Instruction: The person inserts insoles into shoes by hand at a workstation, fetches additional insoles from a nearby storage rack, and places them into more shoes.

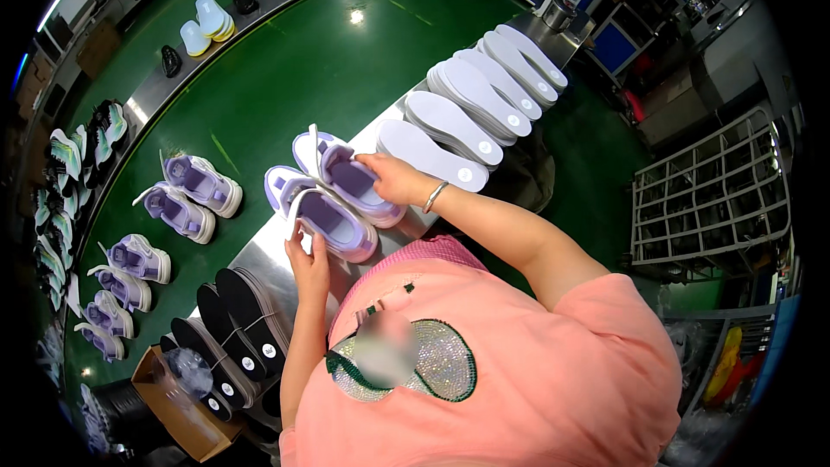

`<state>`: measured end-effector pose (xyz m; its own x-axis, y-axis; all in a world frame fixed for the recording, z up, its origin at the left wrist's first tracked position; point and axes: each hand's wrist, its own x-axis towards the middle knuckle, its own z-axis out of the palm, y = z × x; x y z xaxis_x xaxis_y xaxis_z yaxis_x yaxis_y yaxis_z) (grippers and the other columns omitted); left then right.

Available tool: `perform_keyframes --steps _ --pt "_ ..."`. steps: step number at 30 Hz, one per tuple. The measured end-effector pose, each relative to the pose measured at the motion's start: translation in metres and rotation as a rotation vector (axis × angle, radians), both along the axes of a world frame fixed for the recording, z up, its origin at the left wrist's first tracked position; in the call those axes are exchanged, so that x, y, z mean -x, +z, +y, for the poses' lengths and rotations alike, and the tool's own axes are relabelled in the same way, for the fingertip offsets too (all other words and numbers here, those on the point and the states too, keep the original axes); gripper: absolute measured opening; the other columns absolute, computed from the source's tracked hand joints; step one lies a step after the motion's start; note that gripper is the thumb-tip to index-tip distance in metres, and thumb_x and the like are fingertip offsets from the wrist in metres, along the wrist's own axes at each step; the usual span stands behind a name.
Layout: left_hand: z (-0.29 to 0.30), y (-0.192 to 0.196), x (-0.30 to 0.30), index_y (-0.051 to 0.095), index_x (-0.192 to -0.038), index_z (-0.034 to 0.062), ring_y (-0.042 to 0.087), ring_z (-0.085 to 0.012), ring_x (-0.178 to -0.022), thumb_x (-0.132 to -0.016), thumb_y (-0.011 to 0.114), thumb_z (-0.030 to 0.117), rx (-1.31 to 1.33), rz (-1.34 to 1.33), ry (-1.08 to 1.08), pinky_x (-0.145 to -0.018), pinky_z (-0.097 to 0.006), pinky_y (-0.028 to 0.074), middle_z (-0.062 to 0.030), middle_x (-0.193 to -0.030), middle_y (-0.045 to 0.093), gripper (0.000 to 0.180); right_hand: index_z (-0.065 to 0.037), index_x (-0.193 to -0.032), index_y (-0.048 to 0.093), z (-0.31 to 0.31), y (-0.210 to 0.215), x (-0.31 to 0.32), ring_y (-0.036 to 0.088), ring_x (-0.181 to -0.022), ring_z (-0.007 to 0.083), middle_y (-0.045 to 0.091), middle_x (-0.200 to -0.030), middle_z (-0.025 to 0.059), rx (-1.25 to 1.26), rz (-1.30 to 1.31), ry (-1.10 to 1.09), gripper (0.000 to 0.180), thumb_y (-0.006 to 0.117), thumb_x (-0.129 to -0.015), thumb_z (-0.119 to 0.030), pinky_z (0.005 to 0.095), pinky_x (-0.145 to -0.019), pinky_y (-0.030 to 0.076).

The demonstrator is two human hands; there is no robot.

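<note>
A pair of white and lilac sneakers stands side by side on the metal ledge in front of me, toes pointing away, tongues pulled up. My left hand [309, 268] grips the near side of the left sneaker [327, 218], with its fingers at the collar and tongue strap. The right sneaker [350, 175] is in my right hand [396, 182], whose fingers hook over the collar edge; a metal bangle circles that wrist. Pale insoles show inside both shoes. Part of each hand's grip is hidden by the shoes.
White insoles [471, 91] lie in stacks along the ledge to the right. Black insoles [246, 316] in bundles and a cardboard box [177, 398] sit at lower left. More lilac sneakers [186, 195] stand on the green surface [320, 60]. A wire rack [709, 195] is at right.
</note>
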<state>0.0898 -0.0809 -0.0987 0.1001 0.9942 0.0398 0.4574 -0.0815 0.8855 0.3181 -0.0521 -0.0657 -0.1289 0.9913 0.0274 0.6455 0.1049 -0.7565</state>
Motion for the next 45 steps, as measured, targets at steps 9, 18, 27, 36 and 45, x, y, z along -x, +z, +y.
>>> perform_keyframes --steps 9,18,27,36,45 --pt "-0.071 -0.033 0.020 0.038 -0.115 -0.0036 0.047 -0.0229 -0.096 -0.082 0.050 0.023 0.196 -0.049 0.285 -0.081 -0.031 0.039 -0.0171 -0.113 0.041 0.044 -0.006 -0.105 0.048 0.000 0.008 -0.158 0.049 -0.093 0.0304 0.051 -0.102 0.0135 -0.275 -0.471 -0.480 0.042 0.059 -0.071 -0.026 0.0422 -0.076 0.040" --pt "-0.140 -0.035 -0.033 0.043 -0.108 -0.0044 0.051 -0.0197 -0.081 -0.081 0.051 0.018 0.156 0.115 0.278 -0.075 -0.031 0.041 -0.0158 -0.101 0.046 0.036 -0.015 -0.111 0.048 -0.024 -0.009 -0.219 0.043 -0.104 0.0282 0.044 -0.116 0.0142 -0.001 -0.582 -0.481 0.048 0.063 -0.067 -0.027 0.0431 -0.083 0.034" --pt "-0.232 -0.038 -0.103 0.045 -0.109 -0.0011 0.054 -0.0209 -0.077 -0.078 0.055 0.021 0.337 0.240 0.401 -0.072 -0.030 0.043 -0.0177 -0.105 0.046 0.039 -0.011 -0.107 0.052 -0.034 0.003 -0.239 0.043 -0.103 0.0318 0.041 -0.118 0.0177 -0.212 -0.599 -0.311 0.041 0.059 -0.072 -0.031 0.0433 -0.083 0.033" --pt "-0.289 -0.044 -0.143 0.047 -0.107 -0.0003 0.051 -0.0320 -0.091 -0.079 0.050 0.027 0.443 0.143 0.596 -0.079 -0.035 0.042 -0.0210 -0.105 0.049 0.040 -0.001 -0.098 0.052 -0.119 0.050 -0.152 0.045 -0.099 0.0332 0.047 -0.111 0.0178 -0.334 -0.084 0.378 0.027 0.056 -0.074 -0.012 0.0383 -0.085 0.035" --pt "-0.412 -0.048 -0.138 0.053 -0.100 0.0035 0.051 -0.0314 -0.094 -0.076 0.051 0.029 0.417 -0.002 1.000 -0.080 -0.038 0.042 -0.0172 -0.101 0.053 0.035 -0.002 -0.090 0.056 -0.246 0.011 -0.062 0.050 -0.090 0.0317 0.054 -0.099 0.0158 -0.187 -0.070 1.326 0.023 0.060 -0.071 -0.014 0.0375 -0.077 0.041"
